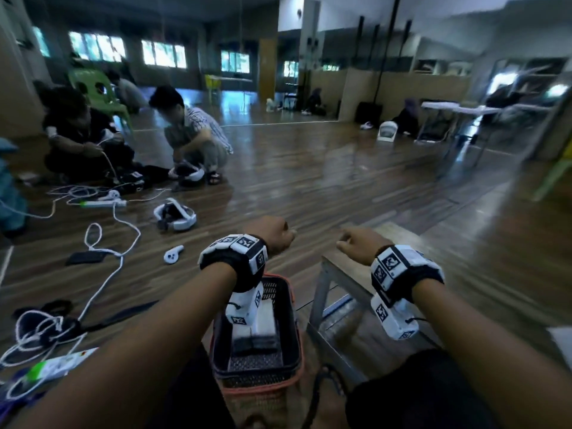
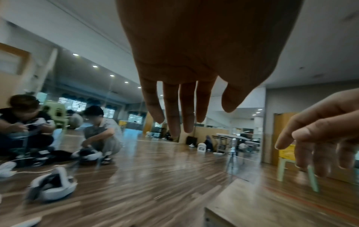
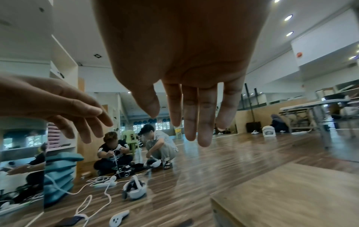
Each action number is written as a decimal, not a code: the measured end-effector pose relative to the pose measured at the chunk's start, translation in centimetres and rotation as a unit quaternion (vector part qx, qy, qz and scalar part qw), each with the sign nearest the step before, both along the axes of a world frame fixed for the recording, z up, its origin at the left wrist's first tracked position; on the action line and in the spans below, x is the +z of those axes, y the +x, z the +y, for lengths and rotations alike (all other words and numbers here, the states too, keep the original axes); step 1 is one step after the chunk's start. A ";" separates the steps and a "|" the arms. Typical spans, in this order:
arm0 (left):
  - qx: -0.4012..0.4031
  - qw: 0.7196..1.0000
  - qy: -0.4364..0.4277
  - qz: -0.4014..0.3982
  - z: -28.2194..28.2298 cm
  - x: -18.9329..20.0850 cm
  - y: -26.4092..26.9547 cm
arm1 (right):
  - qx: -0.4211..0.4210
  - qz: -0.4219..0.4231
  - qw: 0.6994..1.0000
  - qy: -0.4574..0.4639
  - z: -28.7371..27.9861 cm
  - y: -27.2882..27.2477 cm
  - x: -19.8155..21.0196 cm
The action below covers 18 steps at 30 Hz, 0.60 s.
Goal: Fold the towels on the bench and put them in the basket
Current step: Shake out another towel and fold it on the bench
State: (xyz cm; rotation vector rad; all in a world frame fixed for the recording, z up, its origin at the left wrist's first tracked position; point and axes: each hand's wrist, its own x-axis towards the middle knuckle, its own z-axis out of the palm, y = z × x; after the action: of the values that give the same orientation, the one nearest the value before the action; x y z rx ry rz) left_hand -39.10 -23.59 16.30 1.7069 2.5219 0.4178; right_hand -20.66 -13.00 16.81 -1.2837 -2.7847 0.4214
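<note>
My left hand (image 1: 272,235) hangs in the air above the floor, beyond the basket, with relaxed fingers (image 2: 186,110) pointing down and holding nothing. My right hand (image 1: 356,243) hovers over the wooden bench (image 1: 402,235), fingers (image 3: 202,116) likewise loose and empty. The dark mesh basket (image 1: 292,308) with an orange rim stands on the floor left of the bench, below my left wrist. A folded white towel (image 1: 266,320) and a folded dark towel (image 1: 253,343) lie inside it. The bench top (image 3: 291,192) shows bare wood.
A white headset (image 1: 175,215), a controller (image 1: 173,253) and white cables (image 1: 102,261) lie on the wood floor to the left. Two people (image 1: 192,134) crouch further back left. A folding table (image 1: 458,109) stands at the far right.
</note>
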 end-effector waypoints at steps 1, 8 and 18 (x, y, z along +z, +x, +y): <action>-0.015 1.000 -0.002 0.010 0.2 0.3 0.8 | -0.008 -0.002 1.000 0.004 -0.1 1.3 0.2; -0.136 0.991 -0.002 0.010 5.2 0.7 8.2 | -0.100 -0.031 0.994 0.024 -0.1 10.4 0.9; -0.372 0.928 -0.011 -0.009 12.1 -0.4 28.5 | -0.306 -0.039 0.951 0.004 -2.9 29.6 -0.5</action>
State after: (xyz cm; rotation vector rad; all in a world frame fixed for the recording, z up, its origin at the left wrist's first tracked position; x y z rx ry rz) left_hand -10.60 -11.50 15.94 2.4247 1.6484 0.3237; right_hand 8.91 -15.93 16.29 -2.0801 -2.2501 0.3153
